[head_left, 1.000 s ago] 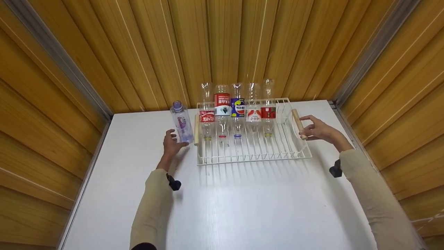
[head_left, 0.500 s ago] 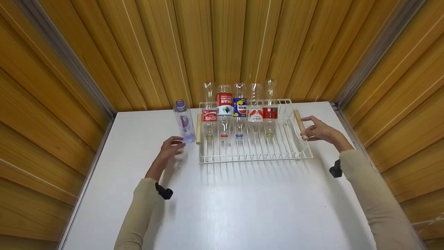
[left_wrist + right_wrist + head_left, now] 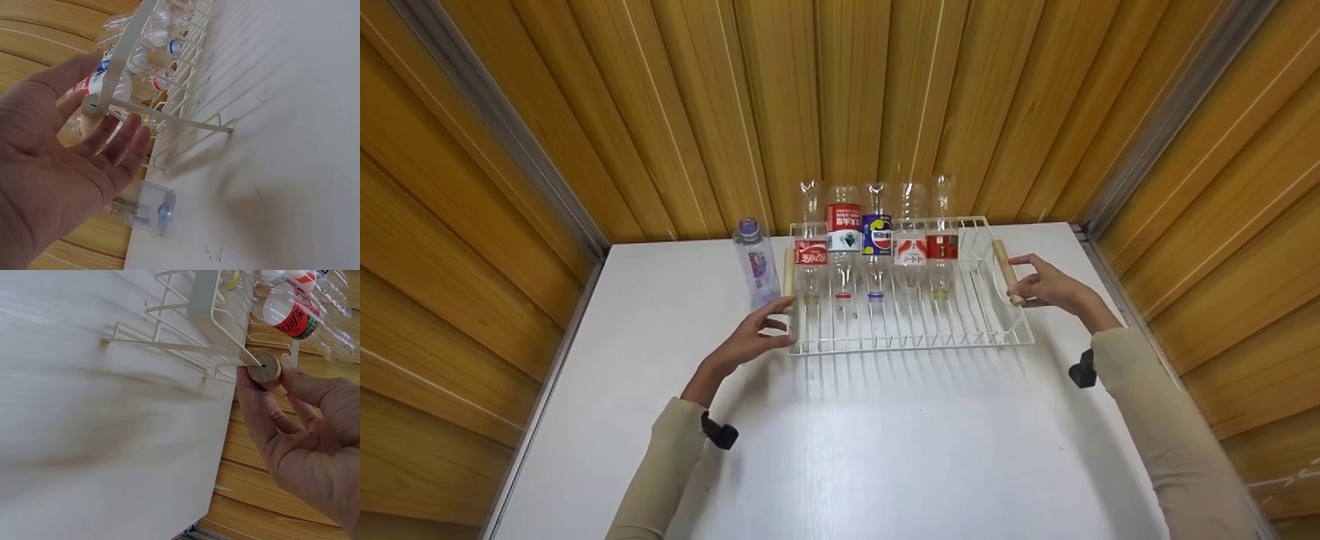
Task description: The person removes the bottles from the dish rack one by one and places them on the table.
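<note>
A white wire dish rack (image 3: 915, 346) with a wooden handle at each end stands on the table. Several clear plastic bottles lean in it upside down, among them a Pepsi bottle (image 3: 877, 235) and a bottle with a red-and-white label (image 3: 844, 225). My right hand (image 3: 1054, 286) pinches the right handle (image 3: 1003, 262), thumb against fingers, as the right wrist view shows. At the left handle (image 3: 788, 270), my left hand (image 3: 746, 343) has its fingers spread and gently bent right by the handle's near end (image 3: 91, 104). A purple-tinted bottle (image 3: 757, 262) stands upright left of the rack.
The white table (image 3: 885, 450) runs in front of the rack and to both sides. Wood-grain panel walls (image 3: 847, 90) rise behind and at left and right. In the left wrist view, the upright bottle's base (image 3: 160, 211) is close below the hand.
My left hand has come away from the upright bottle and moved right to the rack's left handle. The right hand stays at the right handle, and the rack has hardly shifted.
</note>
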Motion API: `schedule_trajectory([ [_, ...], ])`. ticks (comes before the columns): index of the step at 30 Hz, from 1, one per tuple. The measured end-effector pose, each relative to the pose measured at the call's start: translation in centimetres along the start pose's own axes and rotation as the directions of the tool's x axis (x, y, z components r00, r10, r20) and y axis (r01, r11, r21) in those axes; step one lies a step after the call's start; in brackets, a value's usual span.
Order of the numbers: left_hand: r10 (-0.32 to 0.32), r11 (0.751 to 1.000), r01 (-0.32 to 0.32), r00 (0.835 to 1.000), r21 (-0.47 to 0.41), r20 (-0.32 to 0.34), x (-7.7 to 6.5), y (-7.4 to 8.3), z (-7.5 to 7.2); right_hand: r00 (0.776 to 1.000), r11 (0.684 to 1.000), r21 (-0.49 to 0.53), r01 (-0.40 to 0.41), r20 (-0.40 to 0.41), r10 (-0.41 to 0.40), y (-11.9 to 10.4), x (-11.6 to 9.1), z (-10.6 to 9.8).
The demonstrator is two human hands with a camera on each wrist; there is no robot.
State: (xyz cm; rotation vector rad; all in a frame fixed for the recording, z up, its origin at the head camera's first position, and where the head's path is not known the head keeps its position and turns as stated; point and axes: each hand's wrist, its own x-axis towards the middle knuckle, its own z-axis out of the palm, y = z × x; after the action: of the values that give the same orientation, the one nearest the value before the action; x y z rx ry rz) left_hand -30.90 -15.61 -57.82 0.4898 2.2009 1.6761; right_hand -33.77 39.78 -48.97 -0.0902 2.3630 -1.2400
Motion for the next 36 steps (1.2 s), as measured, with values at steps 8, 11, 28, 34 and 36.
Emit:
schedule_trajectory([
  [8,0.021,1.0,-0.021,1.0,-0.009,0.001,0.1,-0.5,0.3,0.998,0.999,-0.012,0.045,-0.049,-0.046,0.2,0.0,0.6],
  [11,0.022,1.0,-0.022,1.0,-0.009,-0.004,0.0,-0.5,0.4,0.996,0.998,-0.021,0.064,-0.063,-0.065,0.2,0.0,0.8],
  [28,0.035,0.999,-0.036,0.999,-0.005,-0.015,0.0,-0.1,0.2,0.916,0.96,-0.238,0.147,-0.335,-0.223,-4.3,3.4,2.6],
  [34,0.043,0.999,-0.043,0.999,-0.014,-0.007,0.1,-0.5,0.3,0.955,0.985,-0.134,0.11,-0.261,-0.143,-5.7,6.1,4.5],
  [36,0.029,0.999,-0.029,1.0,-0.014,-0.012,0.1,-0.6,0.4,0.972,0.994,-0.076,0.081,-0.215,-0.096,-5.8,6.9,5.0],
])
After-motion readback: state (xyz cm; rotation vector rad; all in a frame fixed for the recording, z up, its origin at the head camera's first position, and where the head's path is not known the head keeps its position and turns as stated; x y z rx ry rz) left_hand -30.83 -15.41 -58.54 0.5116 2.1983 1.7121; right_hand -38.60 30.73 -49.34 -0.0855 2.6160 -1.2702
